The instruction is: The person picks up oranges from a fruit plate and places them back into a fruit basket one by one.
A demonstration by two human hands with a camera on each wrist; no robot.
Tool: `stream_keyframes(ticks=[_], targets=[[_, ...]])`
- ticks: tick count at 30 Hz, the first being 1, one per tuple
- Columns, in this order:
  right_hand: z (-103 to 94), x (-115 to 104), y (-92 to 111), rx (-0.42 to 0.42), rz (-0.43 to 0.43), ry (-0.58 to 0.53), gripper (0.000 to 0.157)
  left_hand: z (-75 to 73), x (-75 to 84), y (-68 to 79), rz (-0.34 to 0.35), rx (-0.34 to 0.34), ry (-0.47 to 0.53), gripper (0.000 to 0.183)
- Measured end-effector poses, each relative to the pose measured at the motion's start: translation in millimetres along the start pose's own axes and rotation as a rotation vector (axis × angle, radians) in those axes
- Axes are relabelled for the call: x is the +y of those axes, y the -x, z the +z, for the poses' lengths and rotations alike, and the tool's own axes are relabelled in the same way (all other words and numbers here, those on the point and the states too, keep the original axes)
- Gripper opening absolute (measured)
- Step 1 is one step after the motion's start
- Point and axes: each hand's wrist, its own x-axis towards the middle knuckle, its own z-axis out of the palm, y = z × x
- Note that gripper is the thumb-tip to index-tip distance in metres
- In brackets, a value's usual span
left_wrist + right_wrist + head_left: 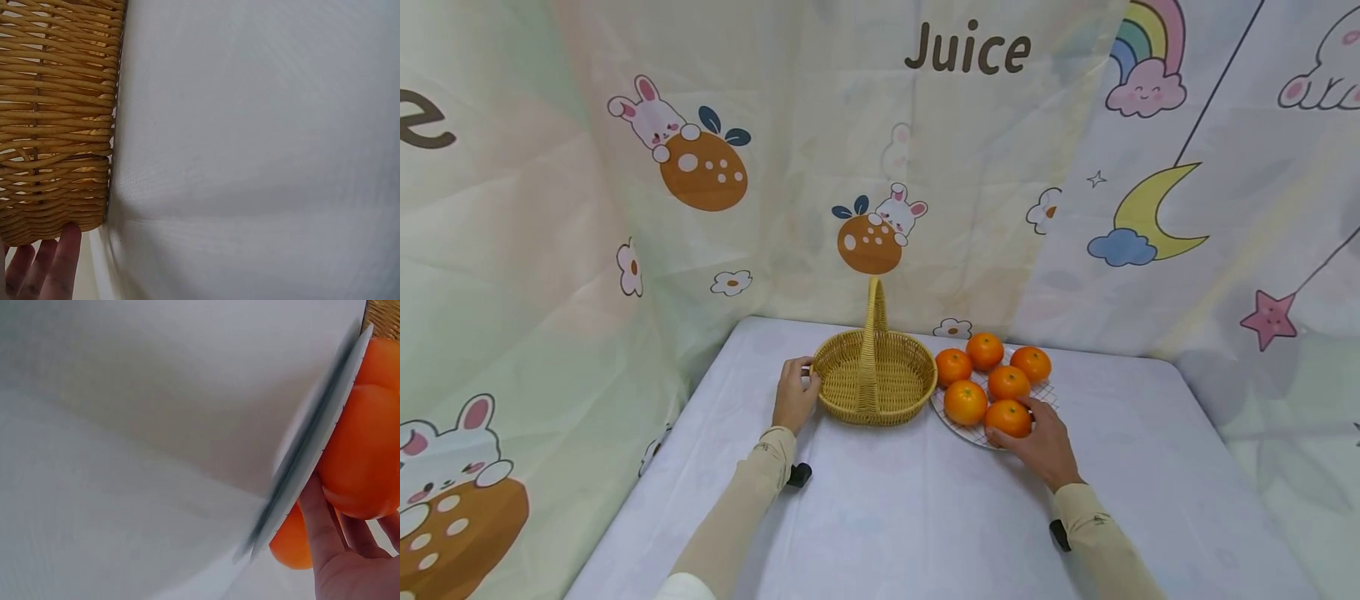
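A yellow wicker basket with a tall arched handle stands upright at the back of the table. My left hand is at its left end, the fingertips touching the woven wall from outside. To the right of the basket, several oranges sit on a round white plate with a thin grid pattern. My right hand grips the front orange, thumb on its near side and fingers around its right side. In the right wrist view that orange is within my fingers, right at the plate's rim.
A white cloth covers the table. Printed fabric hangs behind it and along both sides. The plate's left rim lies close to the basket. More oranges rest behind the gripped one.
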Motion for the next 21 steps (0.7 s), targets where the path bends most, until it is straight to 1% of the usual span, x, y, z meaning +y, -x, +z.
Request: stream_keyframes(ticks=[3,7,10,14,17,21], targets=[[-2.3,-1,2,0.009,0.009,-0.011,0.094,0.0,-0.1,-0.1,0.004,0.003,-0.005,0.031],[-5.7,-5,8,0.061,-0.003,-0.037,0.094,0.3,-0.2,0.2,0.007,0.010,-0.015,0.032],[-7.8,-10,11,0.115,-0.059,-0.050,0.089,-0.7,-0.1,1.0,0.007,0.011,-0.014,0.032],[-10.0,-24,10,0.179,-0.172,-0.056,0.082,-1.4,0.0,1.7,0.000,0.014,-0.002,0.032],[-9.5,-41,5,0.195,-0.237,-0.072,0.078,-0.4,-0.9,1.6,-0.002,0.015,0.003,0.033],[-6.1,-67,-5,0.188,-0.290,-0.123,0.073,0.3,0.0,1.7,0.001,0.013,0.014,0.033]])
